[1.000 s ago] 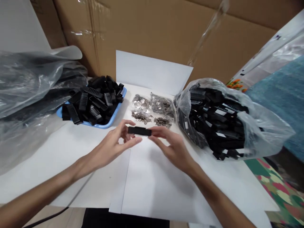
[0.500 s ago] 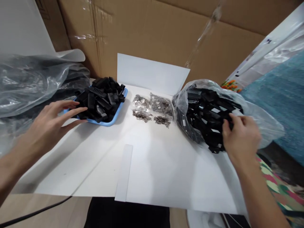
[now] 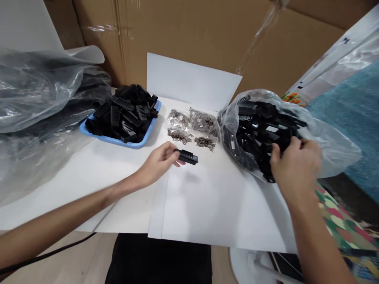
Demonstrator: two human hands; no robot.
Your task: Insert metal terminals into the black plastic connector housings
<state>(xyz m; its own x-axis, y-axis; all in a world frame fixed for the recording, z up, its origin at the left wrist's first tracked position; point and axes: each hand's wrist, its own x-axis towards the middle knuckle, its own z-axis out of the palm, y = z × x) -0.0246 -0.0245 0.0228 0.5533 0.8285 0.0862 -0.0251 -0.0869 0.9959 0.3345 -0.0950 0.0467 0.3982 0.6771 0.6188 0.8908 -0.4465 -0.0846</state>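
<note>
My left hand point(image 3: 164, 157) is closed on a ribbed black plastic piece point(image 3: 188, 157), held above the white table in the middle. It looks like the ribbed pieces in the blue tray point(image 3: 137, 145) at the left, which carries a heap of them. On the right, my right hand point(image 3: 296, 165) reaches to the mouth of a clear plastic bag point(image 3: 334, 146). Its thumb and forefinger stand apart over the black plastic parts point(image 3: 263, 130) inside; the other fingers are partly hidden and blurred.
Several small heaps of metal parts point(image 3: 205, 142), some in clear bags point(image 3: 203, 120), lie at the table's middle back. Behind them leans a white board point(image 3: 192, 79) against cardboard point(image 3: 192, 31). Clear plastic sheeting point(image 3: 38, 94) covers the left. A white strip point(image 3: 158, 209) lies near the front edge.
My left hand has moved right from the blue tray to the middle, now with a ribbed black plastic piece. My right hand stays at the bag, its thumb and forefinger farther apart.
</note>
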